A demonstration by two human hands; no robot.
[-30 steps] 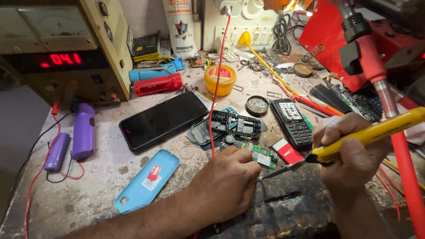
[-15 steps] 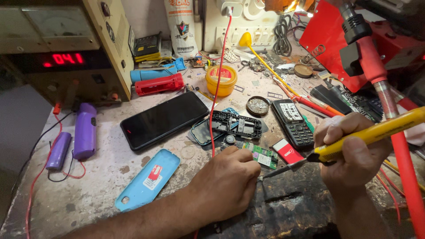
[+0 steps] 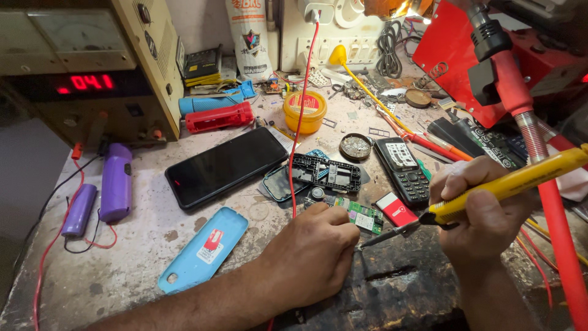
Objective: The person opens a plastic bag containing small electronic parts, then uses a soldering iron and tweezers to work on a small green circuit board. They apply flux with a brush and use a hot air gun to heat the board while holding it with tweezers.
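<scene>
Cluttered, stained workbench (image 3: pixel 153 245) lies under me. Just right of the black smartphone (image 3: pixel 223 167), my left hand (image 3: pixel 309 257) pinches the green circuit board (image 3: pixel 361 216), while my right hand (image 3: pixel 481 211) clenches the yellow soldering iron (image 3: pixel 508 184), tip beside the board.

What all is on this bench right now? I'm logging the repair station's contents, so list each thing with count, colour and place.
circuit board: 1, green, centre, under the iron's tip
soldering iron: 1, yellow handle, right
smartphone: 1, black, face up, centre left
keypad phone: 1, black, right of centre
phone frame: 1, black, above the board
back cover: 1, light blue, front left
cylindrical cells: 2, purple, left
paste tub: 1, yellow, rear centre
power supply: 1, beige, red digits, rear left
left hand: 1, resting beside the board
right hand: 1, gripping the iron
</scene>
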